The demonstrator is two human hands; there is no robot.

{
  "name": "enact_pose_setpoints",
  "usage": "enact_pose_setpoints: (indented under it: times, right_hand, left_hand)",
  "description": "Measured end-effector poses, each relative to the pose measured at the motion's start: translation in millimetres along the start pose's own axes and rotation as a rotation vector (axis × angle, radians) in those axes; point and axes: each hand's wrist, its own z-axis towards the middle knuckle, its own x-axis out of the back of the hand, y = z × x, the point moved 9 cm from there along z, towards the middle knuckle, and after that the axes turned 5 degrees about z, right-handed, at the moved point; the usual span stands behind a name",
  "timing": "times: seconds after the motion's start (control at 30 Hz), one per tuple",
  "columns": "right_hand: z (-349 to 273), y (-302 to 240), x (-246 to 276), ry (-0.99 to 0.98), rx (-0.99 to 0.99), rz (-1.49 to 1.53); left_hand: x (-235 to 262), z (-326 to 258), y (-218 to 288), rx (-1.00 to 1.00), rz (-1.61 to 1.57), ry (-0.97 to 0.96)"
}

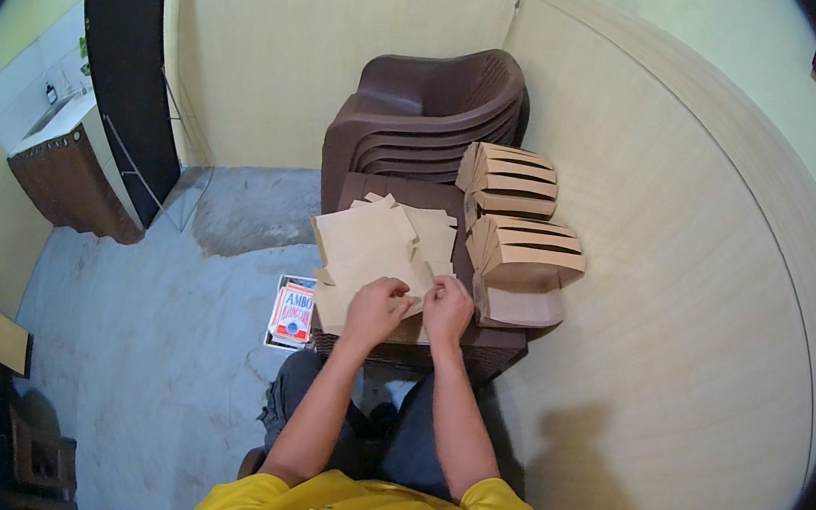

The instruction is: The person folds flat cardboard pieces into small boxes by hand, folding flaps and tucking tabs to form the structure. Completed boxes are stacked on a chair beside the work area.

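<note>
Several flat brown paper pieces lie overlapping in a loose pile on a dark brown surface in front of my knees. Their kind is hard to make out; some have cut or folded flaps. My left hand rests on the near part of the pile, fingers curled and pinching at a paper edge. Close by on its right, my right hand pinches the same piece near its right edge. The fingertips of both hands are partly hidden.
Bundles of folded brown paper stand at the right by the wall, with another bundle behind. Stacked brown plastic chairs rise at the back. A white box of printed cards sits left. A black ironing-board-like panel leans far left.
</note>
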Motion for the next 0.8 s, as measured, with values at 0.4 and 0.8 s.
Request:
enact_pose_setpoints:
  times: [0.4,0.8]
  right_hand:
    - [-79,-94,-30,-0.608,0.493,0.078]
    - [-70,-90,-18,-0.529,0.532,-0.075]
  left_hand:
    - [59,-94,-101,0.676,-0.090,0.411]
    - [34,-97,-84,0.656,-0.130,0.333]
